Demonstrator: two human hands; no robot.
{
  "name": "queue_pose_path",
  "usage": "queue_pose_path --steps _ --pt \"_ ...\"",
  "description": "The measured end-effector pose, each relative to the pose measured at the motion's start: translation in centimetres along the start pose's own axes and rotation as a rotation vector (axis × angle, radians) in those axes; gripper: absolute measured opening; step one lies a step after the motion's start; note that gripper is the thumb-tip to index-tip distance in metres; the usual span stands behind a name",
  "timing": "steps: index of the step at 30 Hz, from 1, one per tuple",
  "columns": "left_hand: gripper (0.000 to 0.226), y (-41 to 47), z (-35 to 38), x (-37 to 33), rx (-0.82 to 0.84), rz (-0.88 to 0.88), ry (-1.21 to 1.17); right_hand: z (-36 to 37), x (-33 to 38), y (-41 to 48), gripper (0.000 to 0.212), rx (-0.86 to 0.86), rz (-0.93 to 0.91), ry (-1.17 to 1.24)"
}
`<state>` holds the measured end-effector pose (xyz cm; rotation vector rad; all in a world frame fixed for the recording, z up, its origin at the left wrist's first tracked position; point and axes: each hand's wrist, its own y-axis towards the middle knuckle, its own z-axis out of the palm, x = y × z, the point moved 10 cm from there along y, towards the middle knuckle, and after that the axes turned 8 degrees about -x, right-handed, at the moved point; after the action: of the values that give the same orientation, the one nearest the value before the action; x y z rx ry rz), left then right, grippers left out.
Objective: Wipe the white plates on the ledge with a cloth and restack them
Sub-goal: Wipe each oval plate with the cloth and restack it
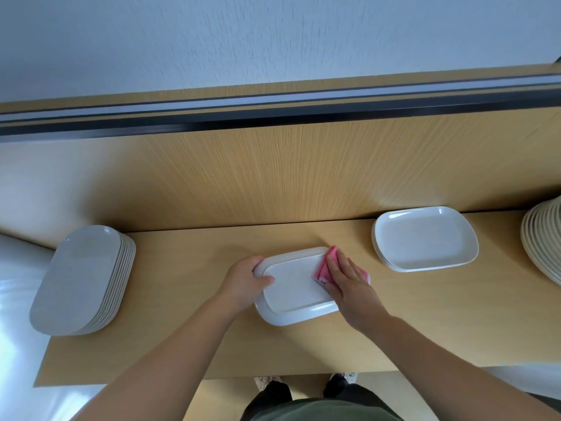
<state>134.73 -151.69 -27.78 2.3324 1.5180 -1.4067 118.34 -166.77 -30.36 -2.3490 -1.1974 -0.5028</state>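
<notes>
The long light-wood worktop point(188, 344) carries everything. Well to the left of the left hand's fingers stands a tall stack of white oblong plates point(82, 278). Far to the right of the right hand's fingers is a pile of cream plates point(543, 238), cut by the frame edge and probably round. Nearer those fingers sits a low stack of white rounded-rectangular plates point(425, 238). Between the stacks a single white rounded-rectangular plate point(294, 287) lies on the worktop. The left hand point(246, 284) grips its left end, fingers curled round the rim and thumb on top. The right hand point(349, 284) presses a folded pink cloth point(326, 267) onto the plate's right end, fingers straight and close together over the cloth.
</notes>
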Motion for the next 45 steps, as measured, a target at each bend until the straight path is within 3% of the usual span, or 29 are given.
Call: queue_pose_path --steps 4,9,11,13,15,16,21,25,33,41,45 --pt "0.028 0.0 -0.1 -0.2 -0.002 -0.007 -0.008 0.9 -0.6 -1.9 0.064 0.026 0.104 0.010" --pt "0.034 -0.2 0.1 0.1 0.042 -0.059 0.043 1.0 -0.4 -1.8 0.070 0.086 0.077 0.000" --pt "0.040 -0.5 0.4 0.4 0.082 -0.057 0.099 0.5 -0.4 -1.0 0.082 0.110 0.034 -0.032" --pt "0.068 -1.0 1.0 0.9 0.168 -0.050 0.086 -0.3 -0.4 0.1 0.092 0.113 -0.030 -0.165" --pt "0.098 -1.9 2.2 1.3 0.297 -0.050 -0.006 -0.7 -0.5 1.2 0.068 0.131 -0.072 -0.248" --pt "0.102 -2.3 2.7 1.2 0.344 -0.027 -0.033 -0.8 -0.4 1.6 0.059 0.140 -0.086 -0.233" --pt "0.089 -2.9 2.8 1.1 0.228 0.013 -0.060 -0.5 -0.1 2.2 0.058 0.171 -0.051 -0.128" --pt "0.087 -3.4 2.8 1.1 0.179 0.009 -0.088 -0.1 0.0 0.9 0.064 0.115 -0.015 -0.100" --pt "0.087 -4.0 3.6 1.8 0.134 -0.053 -0.113 2.0 0.2 -2.6 0.058 0.054 0.118 -0.012" --pt "0.085 -5.2 4.8 1.2 0.079 -0.040 -0.093 3.5 1.4 -4.9 0.060 0.094 0.010 0.021" --pt "0.081 -5.4 4.6 0.9 0.109 -0.028 -0.088 2.5 1.0 -3.9 0.079 0.066 -0.087 -0.122"
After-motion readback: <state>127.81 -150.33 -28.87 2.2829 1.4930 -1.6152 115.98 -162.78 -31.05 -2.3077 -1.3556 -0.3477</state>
